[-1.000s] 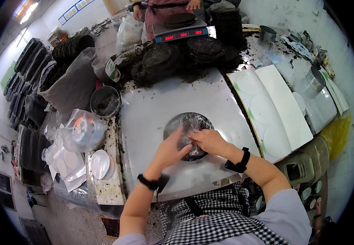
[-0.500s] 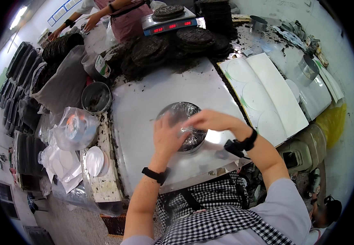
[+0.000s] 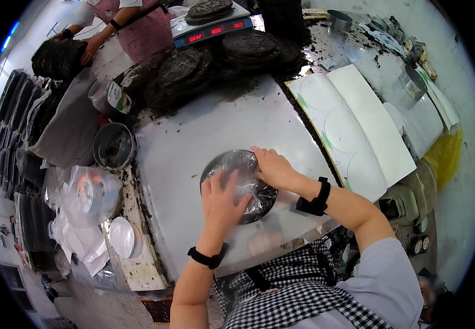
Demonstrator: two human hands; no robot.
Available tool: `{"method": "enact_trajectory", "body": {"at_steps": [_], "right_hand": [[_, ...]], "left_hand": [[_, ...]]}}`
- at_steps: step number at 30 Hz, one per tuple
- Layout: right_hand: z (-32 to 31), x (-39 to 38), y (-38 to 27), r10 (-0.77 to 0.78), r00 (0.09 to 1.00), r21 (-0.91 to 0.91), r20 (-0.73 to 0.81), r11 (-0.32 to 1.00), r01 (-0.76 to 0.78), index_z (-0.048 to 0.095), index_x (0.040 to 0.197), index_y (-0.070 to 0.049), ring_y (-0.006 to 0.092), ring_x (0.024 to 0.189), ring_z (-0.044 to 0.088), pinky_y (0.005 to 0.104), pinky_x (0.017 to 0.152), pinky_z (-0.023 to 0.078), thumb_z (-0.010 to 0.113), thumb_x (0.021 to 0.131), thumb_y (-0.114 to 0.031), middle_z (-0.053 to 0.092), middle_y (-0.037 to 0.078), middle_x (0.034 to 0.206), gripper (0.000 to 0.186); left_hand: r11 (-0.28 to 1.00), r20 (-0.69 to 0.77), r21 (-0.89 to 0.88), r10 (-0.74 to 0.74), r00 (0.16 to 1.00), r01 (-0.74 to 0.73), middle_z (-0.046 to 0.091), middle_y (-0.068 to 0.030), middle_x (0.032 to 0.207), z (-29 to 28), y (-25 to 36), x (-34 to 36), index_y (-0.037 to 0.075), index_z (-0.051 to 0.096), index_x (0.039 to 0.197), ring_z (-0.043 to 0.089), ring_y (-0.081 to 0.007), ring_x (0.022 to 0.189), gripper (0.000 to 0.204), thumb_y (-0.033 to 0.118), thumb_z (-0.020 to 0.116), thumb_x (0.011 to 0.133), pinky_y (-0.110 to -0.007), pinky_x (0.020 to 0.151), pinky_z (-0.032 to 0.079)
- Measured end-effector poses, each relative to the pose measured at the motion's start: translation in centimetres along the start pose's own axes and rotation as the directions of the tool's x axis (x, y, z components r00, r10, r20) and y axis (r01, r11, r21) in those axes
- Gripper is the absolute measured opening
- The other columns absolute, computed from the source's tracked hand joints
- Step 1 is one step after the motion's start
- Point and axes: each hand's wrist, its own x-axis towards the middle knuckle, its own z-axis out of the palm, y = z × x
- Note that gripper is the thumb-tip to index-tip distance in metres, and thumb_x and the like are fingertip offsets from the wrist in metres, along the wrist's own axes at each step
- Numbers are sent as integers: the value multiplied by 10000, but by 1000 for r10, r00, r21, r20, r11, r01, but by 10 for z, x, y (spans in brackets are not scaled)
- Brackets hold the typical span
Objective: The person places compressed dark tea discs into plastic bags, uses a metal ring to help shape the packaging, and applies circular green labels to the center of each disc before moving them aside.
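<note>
A round dark cake wrapped in clear film [image 3: 259,205] rests on the pale work surface in front of me. My left hand [image 3: 222,202] lies over its left and near part, fingers spread on the crinkled film. At the cake's far right edge is my right hand [image 3: 276,170], its fingers around the rim and its thumb on the film. My fingers hide part of the top. Beyond the hands, flat round dark cakes [image 3: 182,71] of a dried, seaweed-like look are piled along the far edge.
A digital scale [image 3: 212,30] bears more cakes. Left are a metal bowl [image 3: 115,145], a plastic jar [image 3: 109,98], bagged tape rolls [image 3: 90,192] and white discs [image 3: 123,237]. A white paper pad [image 3: 352,120] and metal ring [image 3: 411,83] lie right. A co-worker's hand [image 3: 92,48] touches a dark stack.
My right hand has moved from above the cake onto its far right rim. My left hand has settled lower on the film. The co-worker's hands have moved to a dark stack.
</note>
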Motion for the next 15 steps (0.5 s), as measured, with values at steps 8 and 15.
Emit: {"method": "enact_trajectory", "body": {"at_steps": [8,15], "right_hand": [[-6,6,-3,59,994,48,95,997,-63,237,1425,86,399,1068,557,505,881,451,650,811,-218,528,252,1204,800],[-88,-85,94,-142,990,512,1,851,122,248,1496,-67,336,1437,196,454,1160,183,693,835,-391,246,190,1543,860]], "left_hand": [[972,107,210,84,991,-105,459,-211,1278,4,-1,5,269,706,1117,441,-386,1129,366,292,739,753,-457,983,367],[977,43,193,83,996,-90,460,-206,1307,9,-2,-4,228,734,1051,436,-373,1131,301,282,734,755,-459,990,372]]}}
